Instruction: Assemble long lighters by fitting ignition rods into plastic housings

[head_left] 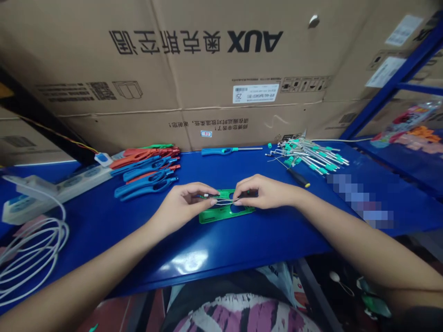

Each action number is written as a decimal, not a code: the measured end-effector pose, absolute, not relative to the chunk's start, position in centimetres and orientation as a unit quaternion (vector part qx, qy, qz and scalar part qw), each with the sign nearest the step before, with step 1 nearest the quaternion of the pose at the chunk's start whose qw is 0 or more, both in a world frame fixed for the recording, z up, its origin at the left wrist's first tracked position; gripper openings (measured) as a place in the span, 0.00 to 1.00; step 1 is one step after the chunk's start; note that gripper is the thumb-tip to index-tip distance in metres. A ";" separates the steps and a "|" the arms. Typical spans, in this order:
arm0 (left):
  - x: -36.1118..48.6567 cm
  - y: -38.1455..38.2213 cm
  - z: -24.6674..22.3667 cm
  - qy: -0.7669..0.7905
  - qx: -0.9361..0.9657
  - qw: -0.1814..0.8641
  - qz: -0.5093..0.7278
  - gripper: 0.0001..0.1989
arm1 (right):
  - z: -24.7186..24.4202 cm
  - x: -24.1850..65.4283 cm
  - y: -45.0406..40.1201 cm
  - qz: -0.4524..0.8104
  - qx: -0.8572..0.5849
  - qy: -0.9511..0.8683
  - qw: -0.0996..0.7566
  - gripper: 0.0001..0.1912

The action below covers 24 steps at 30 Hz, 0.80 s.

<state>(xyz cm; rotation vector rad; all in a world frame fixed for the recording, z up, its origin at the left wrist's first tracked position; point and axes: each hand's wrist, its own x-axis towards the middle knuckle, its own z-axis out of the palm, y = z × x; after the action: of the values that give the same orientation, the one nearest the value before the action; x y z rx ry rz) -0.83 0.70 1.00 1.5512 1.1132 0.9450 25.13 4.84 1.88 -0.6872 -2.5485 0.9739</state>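
A green plastic shell [221, 213] lies on the blue table, partly under my hands. Thin wires [224, 201] stretch between my fingertips just above it. My left hand [188, 203] pinches the wires' left end, with a small dark part with a white spot against its fingers. At the right end, my right hand [261, 191] closes thumb and fingers on the wires and a dark piece that is mostly hidden.
Blue and red lighter-like handles [147, 182] are piled at the left by a power strip [69, 186] and coiled white cable [51, 240]. An assembled blue lighter [224, 151], metal rods [316, 157] and a screwdriver [297, 176] lie behind. Cardboard [207, 83] stands at the back.
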 end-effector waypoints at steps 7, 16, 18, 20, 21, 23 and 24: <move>-0.7 0.8 -0.7 0.435 0.654 0.478 0.392 0.11 | 0.2 25.5 4.9 0.303 -0.253 -0.882 0.259 0.08; -1.2 0.4 -1.8 0.397 0.775 0.354 0.342 0.11 | 0.7 26.2 4.8 0.274 -0.258 -0.908 0.184 0.08; -1.2 0.4 -1.9 0.397 0.788 0.336 0.330 0.12 | 0.8 26.3 4.7 0.274 -0.262 -0.911 0.165 0.08; -1.2 0.3 -2.0 0.390 0.801 0.323 0.319 0.13 | 1.0 26.4 4.6 0.281 -0.257 -0.913 0.148 0.08; -1.2 0.3 -2.0 0.385 0.807 0.317 0.316 0.13 | 1.1 26.4 4.6 0.283 -0.254 -0.914 0.143 0.08; -1.2 0.2 -2.1 0.372 0.820 0.303 0.313 0.15 | 1.3 26.6 4.5 0.283 -0.251 -0.916 0.135 0.07; -1.1 0.2 -2.1 0.365 0.827 0.294 0.311 0.16 | 1.4 26.7 4.4 0.283 -0.253 -0.916 0.130 0.07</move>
<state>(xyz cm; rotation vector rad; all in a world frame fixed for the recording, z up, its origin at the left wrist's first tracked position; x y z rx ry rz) -1.14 0.18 -2.12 2.2005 0.9714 0.8275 26.66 4.42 1.39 -0.7348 -2.6622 0.8218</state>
